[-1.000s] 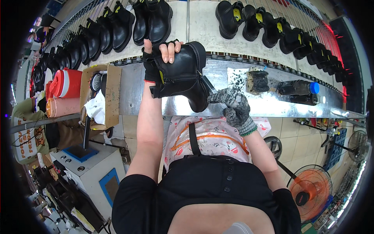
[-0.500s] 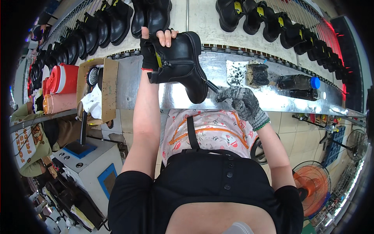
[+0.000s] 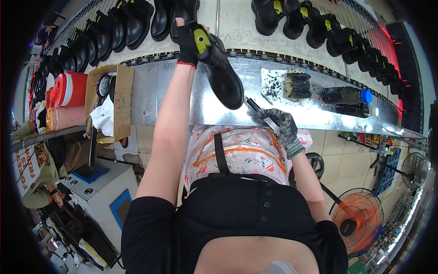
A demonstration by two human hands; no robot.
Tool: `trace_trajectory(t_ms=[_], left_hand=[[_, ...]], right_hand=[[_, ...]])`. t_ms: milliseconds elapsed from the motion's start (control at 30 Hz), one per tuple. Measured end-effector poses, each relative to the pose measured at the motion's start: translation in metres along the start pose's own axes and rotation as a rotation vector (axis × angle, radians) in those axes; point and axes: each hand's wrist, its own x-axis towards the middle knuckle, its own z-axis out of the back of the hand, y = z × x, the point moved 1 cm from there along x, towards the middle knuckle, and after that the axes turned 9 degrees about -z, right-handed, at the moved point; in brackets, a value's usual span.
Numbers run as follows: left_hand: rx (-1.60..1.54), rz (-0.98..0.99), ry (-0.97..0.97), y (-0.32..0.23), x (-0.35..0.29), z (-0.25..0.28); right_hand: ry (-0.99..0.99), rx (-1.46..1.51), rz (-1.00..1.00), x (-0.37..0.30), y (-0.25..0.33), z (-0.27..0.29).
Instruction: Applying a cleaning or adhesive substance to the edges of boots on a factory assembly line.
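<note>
A black leather ankle boot, with a yellow patch inside its opening, is held above the metal bench by my left hand. That hand wears a black fingerless glove with a red cuff and is closed around the boot's shaft. The toe points down toward me and to the right. My right hand, in a grey knitted glove, grips a dark pen-like tool with a thin light tip. The tip is close to the sole edge near the toe; whether it touches I cannot tell.
Rows of black boots stand on the conveyor behind the metal bench. On the bench at right are a stained sponge block, a smeared white sheet and a blue-capped bottle. A cardboard box stands left.
My left hand has turned the boot, so its opening and toe top now face me instead of its zipped side. My right hand has shifted slightly down and right with the tool.
</note>
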Motion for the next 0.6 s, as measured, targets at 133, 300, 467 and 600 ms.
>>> trace_trajectory(t_ms=[133, 300, 467, 600], left_hand=[[0.201, -0.198, -0.16, 0.024, -0.011, -0.004], [0.376, -0.193, -0.197, 0.0, -0.022, 0.018], [-0.088, -0.261, -0.034, -0.033, -0.052, 0.063], [-0.244, -0.21, -0.068, -0.048, -0.085, 0.074]], right_hand=[[0.078, 0.727, -0.149, -0.003, -0.019, 0.01], [-0.32, 0.51, 0.122, -0.018, 0.012, 0.017], [-0.389, 0.584, 0.113, -0.033, -0.003, 0.028], [-0.507, 0.302, -0.116, -0.059, -0.009, 0.011]])
